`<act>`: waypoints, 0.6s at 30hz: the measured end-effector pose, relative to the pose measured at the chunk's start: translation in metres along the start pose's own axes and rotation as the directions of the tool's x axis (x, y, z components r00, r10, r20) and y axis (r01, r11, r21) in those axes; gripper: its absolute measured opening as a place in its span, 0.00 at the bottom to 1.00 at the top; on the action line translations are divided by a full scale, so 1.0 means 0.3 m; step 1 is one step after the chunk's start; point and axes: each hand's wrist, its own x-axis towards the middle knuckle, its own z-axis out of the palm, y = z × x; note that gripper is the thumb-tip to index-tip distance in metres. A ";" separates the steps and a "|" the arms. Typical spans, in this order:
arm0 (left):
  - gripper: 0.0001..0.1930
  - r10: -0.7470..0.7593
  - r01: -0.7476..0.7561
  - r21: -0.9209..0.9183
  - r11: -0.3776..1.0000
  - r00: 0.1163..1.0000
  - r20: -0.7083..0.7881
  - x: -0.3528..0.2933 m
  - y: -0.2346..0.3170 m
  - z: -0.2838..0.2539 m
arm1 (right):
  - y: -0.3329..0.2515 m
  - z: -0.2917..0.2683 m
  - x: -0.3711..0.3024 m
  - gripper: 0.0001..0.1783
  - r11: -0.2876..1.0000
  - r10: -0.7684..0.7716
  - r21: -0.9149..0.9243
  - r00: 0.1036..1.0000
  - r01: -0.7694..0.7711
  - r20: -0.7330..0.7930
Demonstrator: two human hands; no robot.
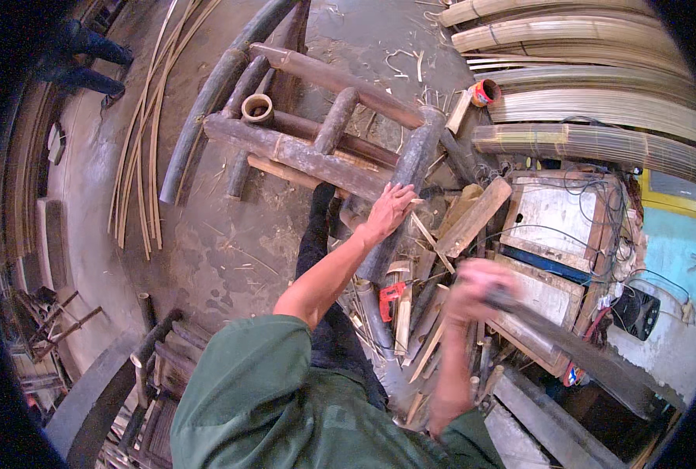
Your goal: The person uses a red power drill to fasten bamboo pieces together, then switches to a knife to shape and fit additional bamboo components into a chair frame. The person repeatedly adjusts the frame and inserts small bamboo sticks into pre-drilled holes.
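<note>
- Far left edge: another person's legs in blue jeans (90, 66), well apart from the fingers of the left hand (391, 207), up and to their left.
- Long, thin, pale wooden strips (148, 133) in a loose bundle on the grey floor, left of those fingers, well apart.
- Lower left of the left fingers: a dark, pole-built bamboo piece (180, 348), partly out of sight.
- Dark brown, ladder-like frame of thick bamboo poles (285, 152), mostly up and left of the left fingers; its thick right-hand post runs beneath them. A short, pale-rimmed, open bamboo tube (257, 109) stands against its left part.
- Left hand: fingers bent over that post, touching it. A small pale tip shows at the fingertips; cannot tell whether it is pinched.
- Below the left fingers, near: a red, drill-shaped power tool (392, 301) among scraps.
- Between the hands, above the right fingers: a flat brown wooden board (477, 219), tilted.
- Right hand (482, 289): motion-blurred, fingers curled round the handle end of a long, dark, flat-bladed tool (590, 352), blade slanting down and right from them.
- Well above the right fingers, to the right: bundled pale slats (582, 102).
</note>
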 end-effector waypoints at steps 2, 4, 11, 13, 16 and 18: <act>0.17 0.034 -0.034 -0.003 0.999 0.999 -0.009 -0.005 0.026 0.008 | 0.186 -0.115 -0.333 0.25 0.563 0.659 -0.788 0.711 -0.251 0.244; 0.18 0.013 -0.013 -0.014 1.000 1.000 0.007 -0.034 -0.002 0.035 | 0.132 -0.099 -0.324 0.28 0.347 0.894 -0.836 0.419 -0.424 0.159; 0.23 0.015 -0.018 0.106 0.994 0.999 0.035 -0.035 -0.022 -0.004 | -0.073 -0.042 0.089 0.07 0.924 0.307 -0.258 0.950 -0.281 0.065; 0.22 -0.012 0.010 0.031 0.999 0.998 0.064 -0.009 0.010 0.002 | 0.014 -0.004 -0.025 0.09 0.999 0.034 0.005 0.998 -0.034 -0.043; 0.18 0.028 -0.026 -0.019 0.999 0.996 0.086 -0.003 0.028 -0.003 | 0.207 -0.140 -0.436 0.27 0.375 0.865 -0.804 0.487 -0.462 0.123; 0.17 0.045 -0.046 0.026 0.999 0.998 0.035 -0.023 -0.069 0.046 | 0.136 -0.073 -0.303 0.25 0.269 0.904 -0.886 0.415 -0.378 0.098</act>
